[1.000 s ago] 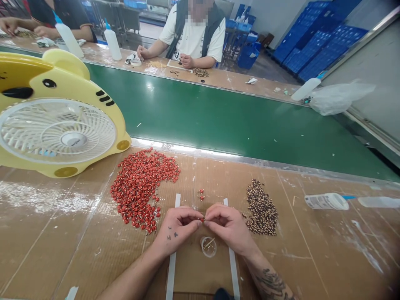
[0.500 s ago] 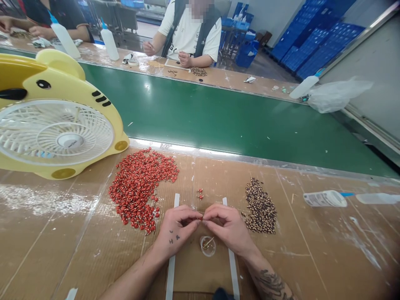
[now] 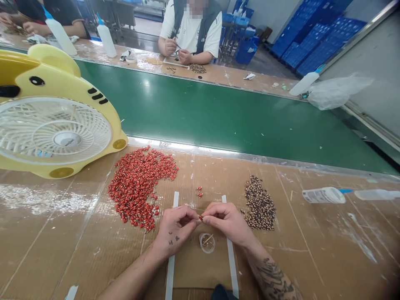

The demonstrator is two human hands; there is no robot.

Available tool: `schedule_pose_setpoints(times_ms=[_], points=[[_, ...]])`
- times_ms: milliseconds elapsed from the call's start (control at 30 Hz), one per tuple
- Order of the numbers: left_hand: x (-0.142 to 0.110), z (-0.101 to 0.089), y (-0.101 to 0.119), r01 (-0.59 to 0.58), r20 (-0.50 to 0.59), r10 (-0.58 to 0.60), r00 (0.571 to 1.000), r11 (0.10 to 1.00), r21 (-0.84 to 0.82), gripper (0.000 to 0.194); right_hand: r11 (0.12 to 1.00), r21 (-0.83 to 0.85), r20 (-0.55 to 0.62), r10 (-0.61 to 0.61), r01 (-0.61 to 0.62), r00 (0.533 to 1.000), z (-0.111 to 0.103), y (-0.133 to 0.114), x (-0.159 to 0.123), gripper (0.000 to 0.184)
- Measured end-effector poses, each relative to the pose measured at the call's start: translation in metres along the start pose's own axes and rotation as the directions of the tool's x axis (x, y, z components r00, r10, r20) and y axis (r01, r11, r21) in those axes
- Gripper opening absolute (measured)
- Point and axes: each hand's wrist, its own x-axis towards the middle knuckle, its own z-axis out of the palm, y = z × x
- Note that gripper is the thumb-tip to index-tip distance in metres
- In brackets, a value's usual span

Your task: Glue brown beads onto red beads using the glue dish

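In the head view, the left hand [image 3: 176, 227] and the right hand [image 3: 226, 223] were close together, and their fingertips [image 3: 191, 216] pinched one small red bead [image 3: 200, 217] between them. From the hands, one big heap of red beads [image 3: 140, 187] lay at 10 o'clock, one heap of dark speckled beads [image 3: 259, 204] at 2 o'clock, and about three loose red beads [image 3: 199, 191] at 12 o'clock. One small plastic cup [image 3: 207, 243] with a thin stick inside stood at 6 o'clock, apart from the hands.

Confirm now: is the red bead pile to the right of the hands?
No, the red bead pile lies beside the left hand; the dark speckled beads lie to the right.
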Motion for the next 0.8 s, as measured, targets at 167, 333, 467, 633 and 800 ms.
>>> schedule_pose_setpoints(times_ms=[167, 333, 467, 633, 800], points=[[-0.002, 0.0, -0.006, -0.029, -0.006, 0.029, 1.0, 0.999, 0.036, 0.015, 0.999, 0.015, 0.017, 0.035, -0.036, 0.999, 0.005, 0.002, 0.005, 0.015], [0.005, -0.002, -0.003, -0.007, -0.017, 0.01, 1.0, 0.991, 0.136, 0.013, 1.0, -0.01, -0.025, -0.003, 0.002, 1.0, 0.006, 0.006, 0.008, 0.014], [0.019, -0.003, 0.004, -0.051, 0.031, 0.044, 0.999, 0.942, 0.331, 0.016, 0.993, -0.081, -0.169, -0.093, 0.08, 0.981, -0.007, 0.008, 0.003, 0.019], [0.032, 0.005, 0.01, -0.131, 0.085, 0.101, 0.991, 0.813, 0.567, 0.022, 0.979, -0.171, -0.092, -0.132, 0.114, 0.987, -0.028, 0.01, -0.013, 0.02], [0.024, -0.028, 0.015, -0.107, 0.015, 0.14, 0.99, 0.683, 0.722, 0.023, 0.941, -0.252, 0.121, -0.202, 0.227, 0.972, -0.035, 0.008, -0.023, 0.014]])
